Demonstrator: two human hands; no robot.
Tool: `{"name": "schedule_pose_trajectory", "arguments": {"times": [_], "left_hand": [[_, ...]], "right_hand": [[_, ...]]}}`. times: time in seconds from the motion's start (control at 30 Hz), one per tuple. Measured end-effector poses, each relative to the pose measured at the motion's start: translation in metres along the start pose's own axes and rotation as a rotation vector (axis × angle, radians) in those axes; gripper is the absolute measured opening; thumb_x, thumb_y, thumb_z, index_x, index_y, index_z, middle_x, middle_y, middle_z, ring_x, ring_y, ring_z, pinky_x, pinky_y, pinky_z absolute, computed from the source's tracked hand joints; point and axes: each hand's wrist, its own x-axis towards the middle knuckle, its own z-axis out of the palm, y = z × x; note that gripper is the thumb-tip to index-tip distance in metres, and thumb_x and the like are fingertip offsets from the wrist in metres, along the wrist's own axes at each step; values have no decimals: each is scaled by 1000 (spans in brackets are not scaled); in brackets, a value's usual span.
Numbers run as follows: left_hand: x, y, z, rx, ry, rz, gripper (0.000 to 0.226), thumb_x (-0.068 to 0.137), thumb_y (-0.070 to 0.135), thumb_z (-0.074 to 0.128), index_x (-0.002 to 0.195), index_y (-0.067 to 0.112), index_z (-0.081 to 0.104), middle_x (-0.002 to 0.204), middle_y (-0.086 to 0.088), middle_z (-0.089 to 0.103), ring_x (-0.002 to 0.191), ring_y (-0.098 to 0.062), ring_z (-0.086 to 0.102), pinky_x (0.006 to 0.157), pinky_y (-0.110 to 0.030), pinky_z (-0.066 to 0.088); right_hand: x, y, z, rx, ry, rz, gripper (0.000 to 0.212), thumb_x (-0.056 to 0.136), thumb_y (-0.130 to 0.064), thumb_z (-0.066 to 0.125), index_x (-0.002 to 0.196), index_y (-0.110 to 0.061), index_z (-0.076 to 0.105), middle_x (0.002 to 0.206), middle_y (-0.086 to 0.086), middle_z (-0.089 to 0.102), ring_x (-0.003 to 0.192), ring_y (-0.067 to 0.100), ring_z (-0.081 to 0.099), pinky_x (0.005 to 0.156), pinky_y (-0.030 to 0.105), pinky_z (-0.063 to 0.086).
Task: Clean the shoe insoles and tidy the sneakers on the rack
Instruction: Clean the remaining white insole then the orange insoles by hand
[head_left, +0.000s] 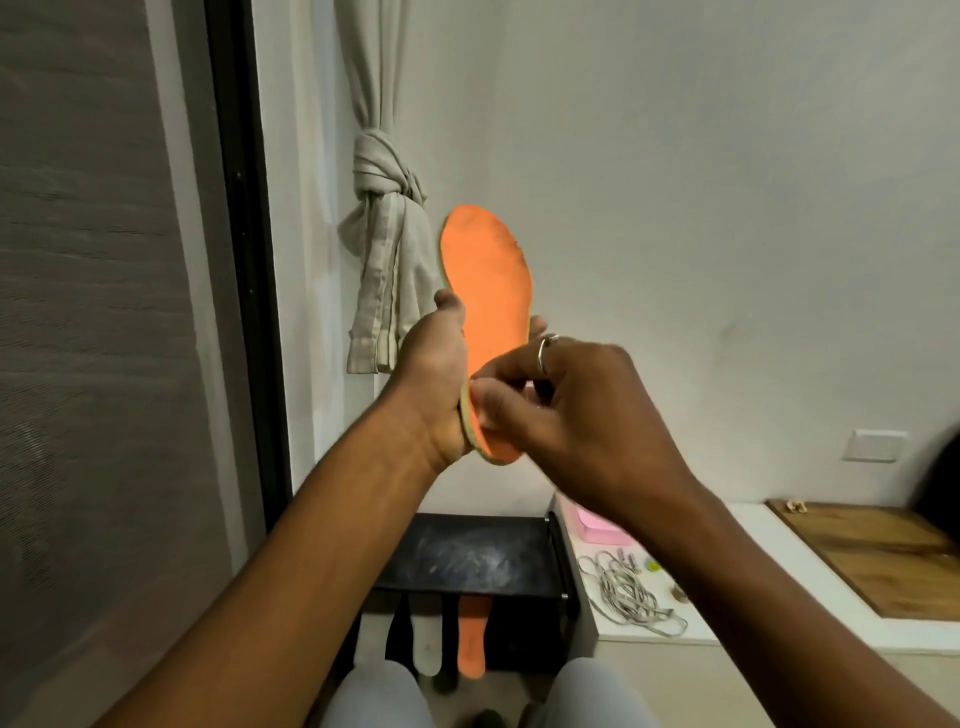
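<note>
An orange insole (488, 280) with a greenish edge is held upright in front of the wall, toe end up. My left hand (434, 374) grips its left side and heel from behind. My right hand (566, 400), with a ring on one finger, pinches the insole's lower part with thumb and fingers. Below, a black shoe rack (467, 556) has a dusty top. Against its lower part lean a second orange insole (471, 642) and a white insole (427, 644). No sneakers are visible.
A knotted beige curtain (384, 218) hangs left of the insole beside a dark window frame (244, 260). A white counter (727, 613) on the right carries grey shoelaces (626, 595), a pink box (602, 527) and a wooden board (878, 551).
</note>
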Motion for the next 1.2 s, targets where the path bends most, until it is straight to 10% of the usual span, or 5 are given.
{"name": "schedule_pose_trajectory", "arguments": {"times": [0.27, 0.43, 0.67, 0.83, 1.2], "left_hand": [[-5, -2, 4, 49, 15, 3, 71, 104, 64, 24, 104, 6, 66, 90, -13, 78, 75, -27, 75, 70, -36, 61], [-3, 7, -4, -22, 49, 22, 69, 105, 61, 22, 110, 8, 65, 118, -13, 73, 84, -30, 72, 71, -39, 56], [-7, 0, 4, -3, 2, 21, 66, 106, 59, 22, 101, 8, 64, 77, -12, 76, 62, -25, 74, 59, -31, 60], [-4, 5, -2, -20, 41, 3, 67, 105, 60, 25, 105, 6, 65, 107, -14, 76, 79, -29, 73, 72, -38, 59], [-4, -8, 6, 22, -13, 0, 68, 105, 61, 22, 106, 11, 67, 94, -11, 77, 77, -26, 75, 66, -35, 61]], "right_hand": [[11, 10, 11, -28, 153, 38, 14, 93, -34, 68, 93, -27, 80, 82, -10, 72, 75, 8, 62, 69, 34, 53], [-1, -6, 4, 93, -38, 29, 10, 92, -29, 72, 89, -24, 80, 68, -19, 67, 66, -3, 62, 61, 11, 42], [21, 9, 7, -70, 89, 75, 14, 93, -34, 68, 92, -26, 80, 80, -13, 70, 63, 0, 55, 61, 18, 37], [7, -4, -2, 56, -106, 42, 9, 91, -28, 72, 88, -25, 80, 72, -15, 70, 62, -4, 60, 57, 10, 42], [23, 8, 0, -99, 53, 69, 12, 91, -31, 69, 87, -26, 79, 76, -11, 72, 64, 4, 60, 59, 25, 48]]}}
